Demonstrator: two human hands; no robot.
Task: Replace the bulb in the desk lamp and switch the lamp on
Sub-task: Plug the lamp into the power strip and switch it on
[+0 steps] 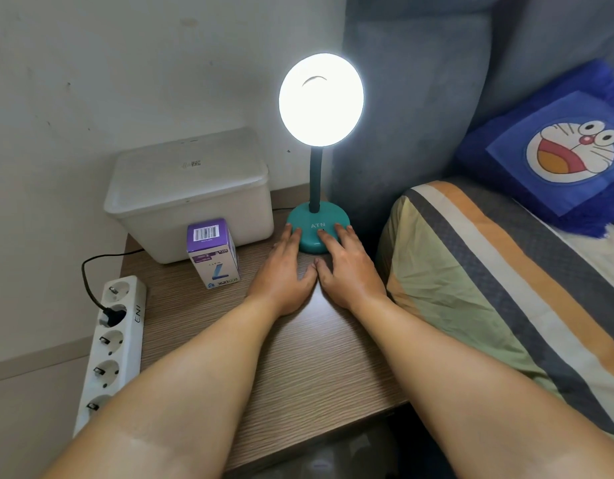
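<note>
Lamp (318, 188) is lit, head glaring white toward the camera, dark gooseneck upright out of a teal base (310, 245) marked ATN. It stands at the back of the counter (298, 357), just beside the bed headboard (412, 115).

Left hand (284, 271) lies flat, palm down, fingers loosely spread, fingertips on the left edge of the base. Right hand (347, 267) is the same, fingertips on the base's right front. Neither grips anything. Thumbs nearly meet on the counter in front of the base.

Bulb box (213, 254), purple and white with a barcode on top, stands upright left of the left hand, not touching it, right in front of a lidded white bin (191, 191).

Power strip (111, 347) runs along the counter's left edge, one black plug (110, 313) in its second socket, cable looping back behind the bin.

Striped bedding (499, 288) on the right, blue cartoon pillow (561, 150) further back.
</note>
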